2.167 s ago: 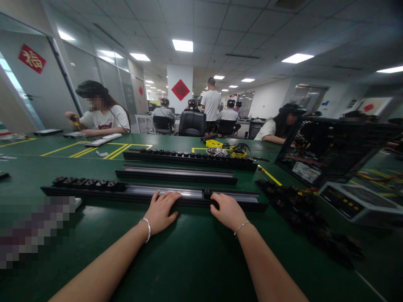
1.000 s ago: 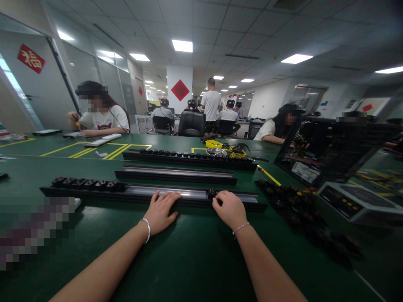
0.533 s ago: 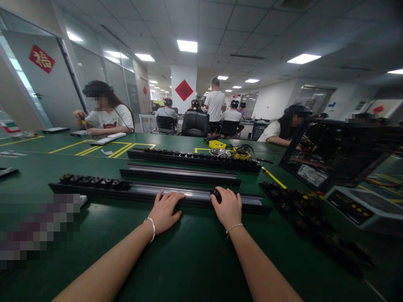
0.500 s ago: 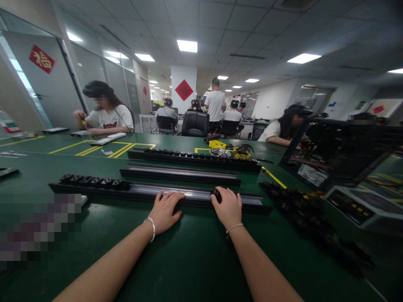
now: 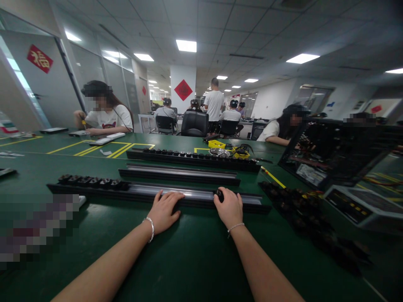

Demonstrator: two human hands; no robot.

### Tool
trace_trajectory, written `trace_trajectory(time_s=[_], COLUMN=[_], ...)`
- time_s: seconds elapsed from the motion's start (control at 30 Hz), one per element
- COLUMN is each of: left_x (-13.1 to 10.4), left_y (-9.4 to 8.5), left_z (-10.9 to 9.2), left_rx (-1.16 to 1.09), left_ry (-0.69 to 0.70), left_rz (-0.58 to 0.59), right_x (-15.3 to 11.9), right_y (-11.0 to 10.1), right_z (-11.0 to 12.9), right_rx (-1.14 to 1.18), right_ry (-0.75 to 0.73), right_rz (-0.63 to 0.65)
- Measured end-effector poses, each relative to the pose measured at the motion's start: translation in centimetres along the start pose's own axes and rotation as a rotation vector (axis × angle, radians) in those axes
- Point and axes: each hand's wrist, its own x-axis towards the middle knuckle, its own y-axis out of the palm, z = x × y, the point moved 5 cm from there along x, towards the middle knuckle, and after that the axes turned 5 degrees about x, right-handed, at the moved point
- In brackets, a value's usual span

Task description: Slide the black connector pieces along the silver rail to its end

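A long black rail point(image 5: 201, 204) with a shiny strip point(image 5: 195, 194) inside lies across the green table in front of me. Several small black parts point(image 5: 91, 181) sit in a row at its left end. My left hand point(image 5: 166, 209) lies on the rail's middle, fingers stretched over the near edge and thumb apart. Farther right, my right hand point(image 5: 229, 205) pinches one small black block-shaped part point(image 5: 219, 194) at the rail's channel. The fingers partly hide that part, and its lower side cannot be made out.
Behind lie a second black rail point(image 5: 179, 175) and a third point(image 5: 195, 159) filled with black parts. On the right are a heap of dark parts point(image 5: 296, 205), a power supply unit point(image 5: 365, 207) and an open computer case point(image 5: 310, 167). Co-workers sit beyond, one person point(image 5: 108, 115) at left.
My right hand has slid slightly to the right along the rail with the small black part. My left hand stays in place on the rail.
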Motion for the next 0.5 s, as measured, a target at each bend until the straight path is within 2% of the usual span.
trace_trajectory(time_s=[0.5], left_x=[0.03], left_y=[-0.02], left_z=[0.06], left_rx=[-0.002], left_ry=[0.004], left_rz=[-0.007], right_x=[0.03], right_y=[-0.11], right_z=[0.07], right_rx=[0.005], right_ry=[-0.014], right_rz=[-0.043])
